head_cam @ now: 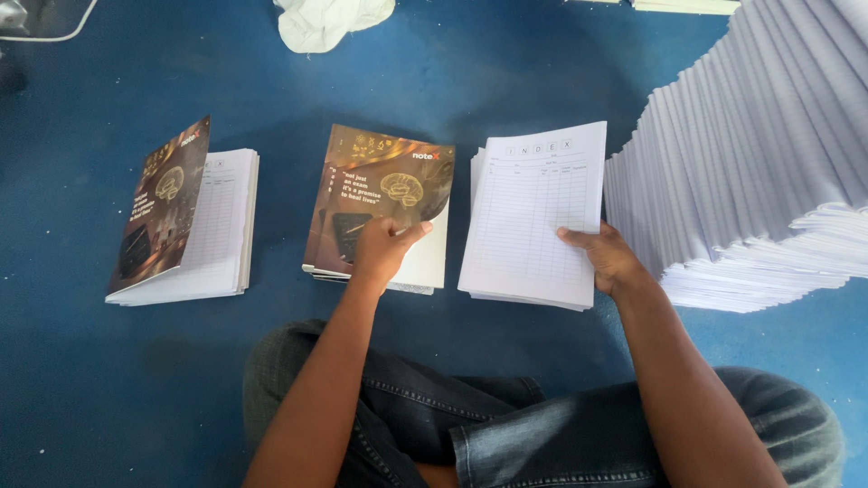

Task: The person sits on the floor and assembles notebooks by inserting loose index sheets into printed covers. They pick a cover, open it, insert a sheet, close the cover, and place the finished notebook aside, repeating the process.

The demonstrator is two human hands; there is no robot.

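My left hand [382,249] pinches the lower right corner of a dark brown printed cover sheet [375,194] and lifts it off a small pile of covers in the middle. My right hand [608,257] grips the lower right edge of a bundle of white ruled pages [532,217], whose top sheet is a printed table. That bundle lies on the blue floor just right of the covers. At the left lies a finished-looking booklet pile [217,226] with a brown cover [161,206] standing half open over white pages.
A tall fanned stack of white page bundles [750,163] fills the right side, close to my right hand. A crumpled white cloth [330,20] lies at the top centre. A white cable [54,34] runs in the top left corner. My crossed legs in jeans [506,425] are at the bottom.
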